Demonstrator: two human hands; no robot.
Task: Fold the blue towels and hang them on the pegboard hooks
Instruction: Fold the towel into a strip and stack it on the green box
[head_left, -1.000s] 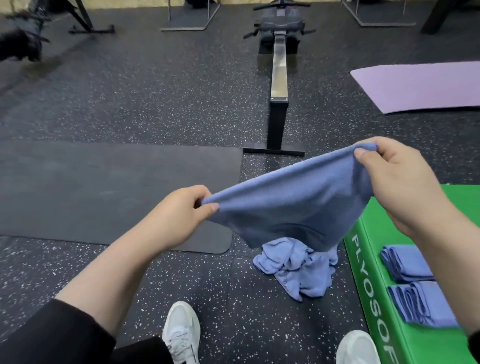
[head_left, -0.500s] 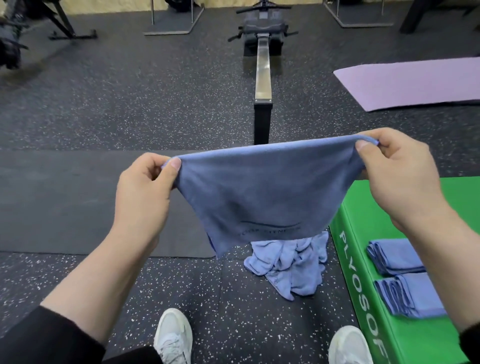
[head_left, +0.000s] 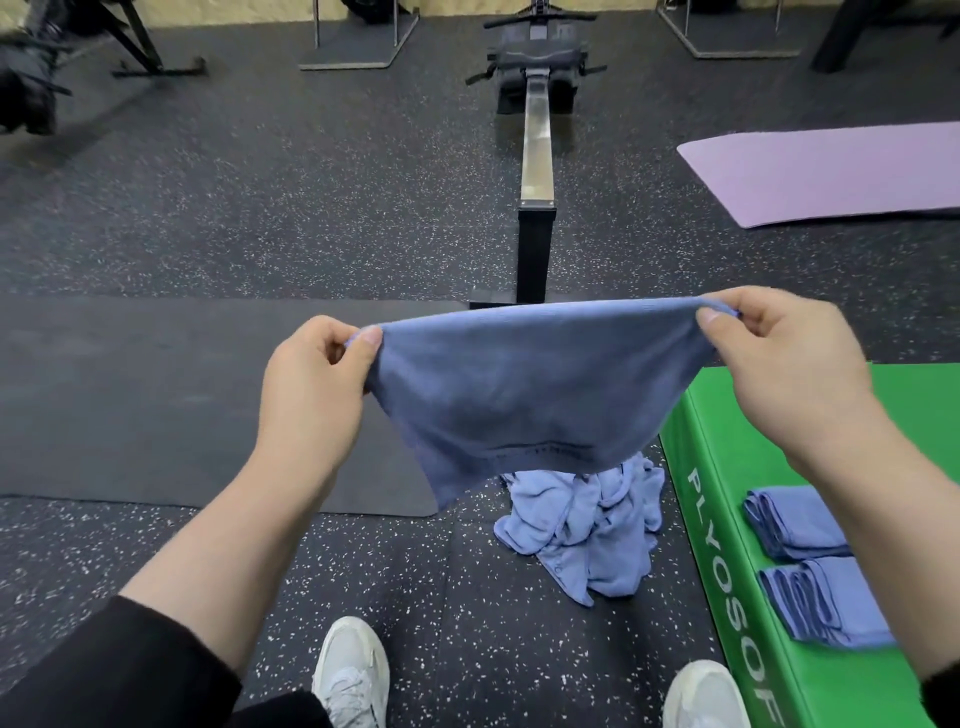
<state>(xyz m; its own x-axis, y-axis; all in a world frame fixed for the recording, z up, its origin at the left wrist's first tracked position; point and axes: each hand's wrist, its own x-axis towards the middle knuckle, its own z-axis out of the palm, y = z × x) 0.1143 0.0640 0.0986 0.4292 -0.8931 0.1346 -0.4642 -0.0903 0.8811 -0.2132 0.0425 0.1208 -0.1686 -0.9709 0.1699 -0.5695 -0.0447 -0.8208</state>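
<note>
Blue towel (head_left: 519, 395) hangs from your left hand (head_left: 311, 384) and right hand (head_left: 779, 374), each pinching a top corner; uneven tension risks a crooked fold.

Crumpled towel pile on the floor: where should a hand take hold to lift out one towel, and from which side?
Best guess: pinch the loose flap at the pile's near edge, coming from above on the person's side. That flap lies flat and apart from the bunched folds, so it should pull free alone. The green box crowds the right side, and both hands, left and right, hold a towel.
</note>
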